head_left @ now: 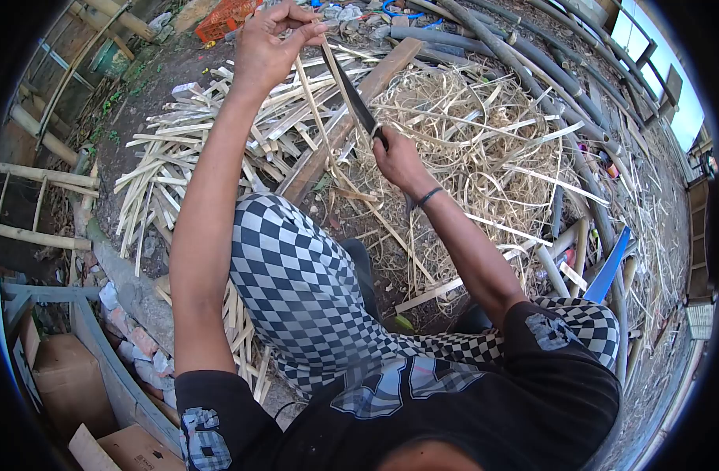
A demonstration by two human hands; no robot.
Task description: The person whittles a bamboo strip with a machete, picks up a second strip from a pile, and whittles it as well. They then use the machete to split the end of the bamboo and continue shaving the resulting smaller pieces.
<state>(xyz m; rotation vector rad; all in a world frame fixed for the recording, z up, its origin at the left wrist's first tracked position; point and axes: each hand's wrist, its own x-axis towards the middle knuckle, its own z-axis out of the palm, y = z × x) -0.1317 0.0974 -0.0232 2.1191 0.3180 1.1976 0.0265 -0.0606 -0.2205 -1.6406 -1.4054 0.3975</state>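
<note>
My left hand (274, 43) is raised at the top, thumb and fingers pinched on one end of a thin bamboo strip (314, 107). The strip hangs from there toward the ground in front of my knee. My right hand (401, 162) is wrapped round the handle of a knife (357, 100). Its long dark blade points up and left, the tip close below my left fingertips, with a pale length of strip running along its edge. Beneath the blade lies a wooden plank (306, 174). A heap of curly bamboo shavings (469, 149) spreads beyond my right hand.
Many split bamboo strips (167, 177) lie piled on the left. Bamboo poles (559, 74) stretch across the back right. An orange crate (227, 19) stands at the top, a blue saw-like blade (609, 265) at the right, and cardboard boxes (70, 381) at lower left.
</note>
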